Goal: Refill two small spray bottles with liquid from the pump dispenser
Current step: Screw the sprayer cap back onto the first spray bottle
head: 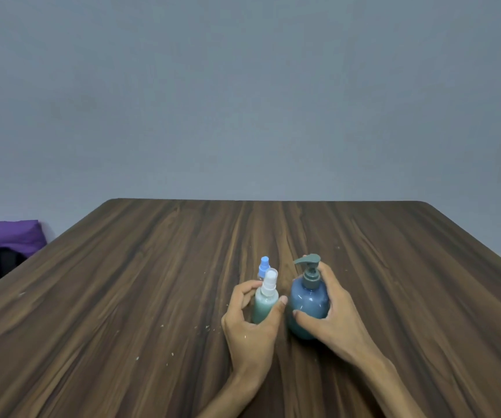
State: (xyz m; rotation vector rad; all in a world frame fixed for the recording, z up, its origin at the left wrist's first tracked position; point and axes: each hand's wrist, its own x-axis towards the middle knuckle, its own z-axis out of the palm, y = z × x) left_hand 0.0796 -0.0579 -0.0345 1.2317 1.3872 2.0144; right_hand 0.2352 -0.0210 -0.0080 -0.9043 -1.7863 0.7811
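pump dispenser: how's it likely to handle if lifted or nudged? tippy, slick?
The pump dispenser looks round-bellied and squat, so it probably stands steadily but would roll if knocked over. Its glossy blue wall may be slick; the right hand wraps it fully. Its tint hides the fill, so weight is unclear.

Glossy plastic dispenser (pixel 309 309) — wood-grain table (pixel 152 282)

The left hand (pixel 250 324) is curled, thumb toward 1 o'clock and fingers bent at 11 o'clock around a held spray bottle (pixel 265 304). The right hand (pixel 332 309) is wrapped about the dispenser (pixel 308 300), fingers raised toward 12 o'clock. Both forearms are extended from 6 o'clock.
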